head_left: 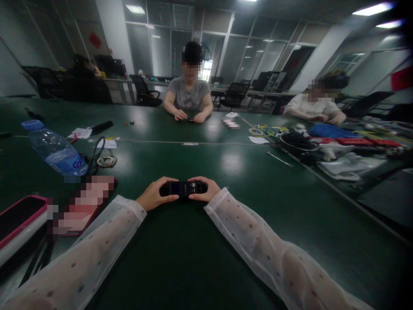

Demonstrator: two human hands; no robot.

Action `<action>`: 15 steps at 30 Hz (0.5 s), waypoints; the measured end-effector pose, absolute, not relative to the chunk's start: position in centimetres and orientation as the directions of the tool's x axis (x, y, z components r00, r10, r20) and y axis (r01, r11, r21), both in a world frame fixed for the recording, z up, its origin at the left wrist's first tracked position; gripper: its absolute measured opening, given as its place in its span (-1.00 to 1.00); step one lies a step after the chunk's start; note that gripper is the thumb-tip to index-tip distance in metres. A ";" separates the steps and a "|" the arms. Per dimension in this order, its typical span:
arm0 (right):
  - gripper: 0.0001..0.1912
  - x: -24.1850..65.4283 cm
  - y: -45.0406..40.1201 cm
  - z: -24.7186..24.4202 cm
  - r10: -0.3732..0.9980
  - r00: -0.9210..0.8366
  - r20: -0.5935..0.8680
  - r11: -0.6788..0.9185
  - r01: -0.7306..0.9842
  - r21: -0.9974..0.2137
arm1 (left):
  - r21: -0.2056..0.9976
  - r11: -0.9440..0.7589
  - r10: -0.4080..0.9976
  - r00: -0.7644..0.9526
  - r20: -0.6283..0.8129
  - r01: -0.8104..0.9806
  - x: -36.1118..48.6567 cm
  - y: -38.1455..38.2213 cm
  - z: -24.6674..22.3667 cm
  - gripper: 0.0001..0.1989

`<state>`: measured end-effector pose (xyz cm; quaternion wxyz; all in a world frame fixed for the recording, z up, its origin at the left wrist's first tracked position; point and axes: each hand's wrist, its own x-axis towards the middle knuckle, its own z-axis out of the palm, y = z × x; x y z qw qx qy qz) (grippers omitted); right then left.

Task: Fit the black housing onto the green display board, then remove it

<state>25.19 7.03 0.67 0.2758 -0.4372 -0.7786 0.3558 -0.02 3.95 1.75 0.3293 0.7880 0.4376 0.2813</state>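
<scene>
A small black device with white markings and a dark bluish screen lies level between my hands, just over or on the green table. My left hand grips its left end, fingers along the far edge and thumb on the near edge. At the right end my right hand holds it the same way, closed round it. Whether the device rests on the tabletop, I cannot tell. Sheer dotted sleeves cover both forearms.
A water bottle leans at the left, near a phone with a pink edge and a red-edged item. A wrench and piled cables lie right. People sit across the table.
</scene>
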 end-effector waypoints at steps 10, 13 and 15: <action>-0.43 25.2 6.9 0.5 0.898 -0.430 0.095 0.331 0.518 -0.789 | 0.747 -0.395 0.877 0.461 0.133 0.535 0.0 4.0 1.7 -0.48; -0.44 25.1 6.8 0.5 0.901 -0.421 0.108 0.335 0.515 -0.789 | 0.742 -0.395 0.878 0.461 0.131 0.542 -0.1 4.1 1.6 -0.44; -0.45 25.0 6.7 0.4 0.900 -0.417 0.126 0.343 0.502 -0.794 | 0.737 -0.405 0.876 0.461 0.143 0.541 0.0 4.2 1.5 -0.43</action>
